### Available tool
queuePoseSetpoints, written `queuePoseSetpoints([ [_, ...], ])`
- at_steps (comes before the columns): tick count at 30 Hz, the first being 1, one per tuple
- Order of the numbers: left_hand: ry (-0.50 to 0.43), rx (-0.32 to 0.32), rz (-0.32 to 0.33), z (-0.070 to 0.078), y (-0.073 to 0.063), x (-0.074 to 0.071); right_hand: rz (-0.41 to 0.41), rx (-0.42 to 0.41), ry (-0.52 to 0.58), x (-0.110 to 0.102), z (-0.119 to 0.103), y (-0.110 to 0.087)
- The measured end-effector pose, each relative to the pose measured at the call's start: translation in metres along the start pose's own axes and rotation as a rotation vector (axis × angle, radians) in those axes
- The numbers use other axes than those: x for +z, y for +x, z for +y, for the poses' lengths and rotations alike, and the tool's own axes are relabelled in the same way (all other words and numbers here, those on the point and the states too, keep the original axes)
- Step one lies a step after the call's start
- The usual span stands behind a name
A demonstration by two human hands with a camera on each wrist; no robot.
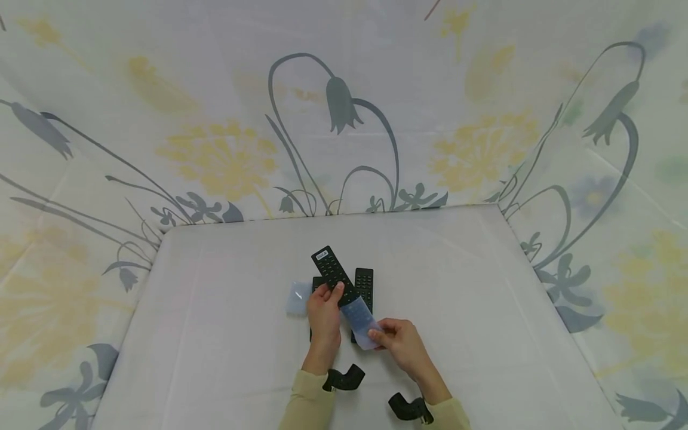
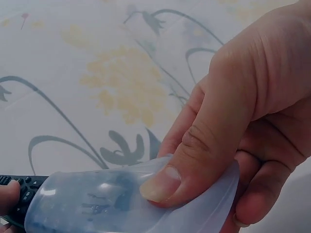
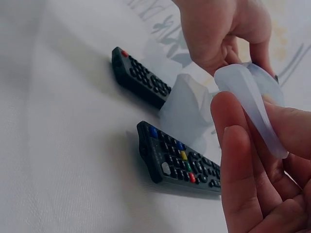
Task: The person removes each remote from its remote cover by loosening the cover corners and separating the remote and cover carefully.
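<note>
My left hand (image 1: 325, 310) holds a black remote control (image 1: 332, 272) over the table, thumb on its buttons. A translucent bluish silicone sleeve (image 1: 361, 319) covers the remote's lower end; its upper part is bare. The right hand (image 1: 400, 343) pinches the sleeve's closed-looking far end between thumb and fingers. In the left wrist view, the sleeve (image 2: 97, 204) shows the remote's buttons through it, with the right thumb (image 2: 163, 184) pressed on top. Seen from the right wrist, the sleeve's edge (image 3: 250, 104) sits between the right hand's thumb and fingers.
Two more black remotes lie on the white table: one (image 1: 364, 283) behind the held one, another (image 1: 317, 280) partly hidden by the left hand. A folded translucent sleeve (image 1: 297, 298) lies at the left. Flower-patterned cloth walls (image 1: 338, 161) surround the table.
</note>
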State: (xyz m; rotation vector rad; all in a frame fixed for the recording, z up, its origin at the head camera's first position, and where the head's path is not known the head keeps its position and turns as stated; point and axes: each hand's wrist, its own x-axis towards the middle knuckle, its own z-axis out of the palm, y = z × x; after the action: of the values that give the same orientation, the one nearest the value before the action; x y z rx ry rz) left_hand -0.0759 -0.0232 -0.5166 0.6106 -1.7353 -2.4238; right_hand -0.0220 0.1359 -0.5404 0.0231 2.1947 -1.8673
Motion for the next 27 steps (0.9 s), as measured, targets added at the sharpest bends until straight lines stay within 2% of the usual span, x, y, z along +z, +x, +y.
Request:
queuePoseSetpoints([
  [3, -0.004, 0.001, -0.019, -0.001, 0.002, 0.0, -0.006, -0.002, -0.016, -0.001, 0.001, 0.0],
  [9, 0.035, 0.041, -0.101, 0.001, 0.008, 0.001, -0.016, -0.027, 0.016, -0.003, 0.0, 0.002],
  [27, 0.029, 0.008, -0.071, 0.002, 0.012, -0.001, -0.078, -0.038, 0.008, -0.001, -0.003, -0.002],
])
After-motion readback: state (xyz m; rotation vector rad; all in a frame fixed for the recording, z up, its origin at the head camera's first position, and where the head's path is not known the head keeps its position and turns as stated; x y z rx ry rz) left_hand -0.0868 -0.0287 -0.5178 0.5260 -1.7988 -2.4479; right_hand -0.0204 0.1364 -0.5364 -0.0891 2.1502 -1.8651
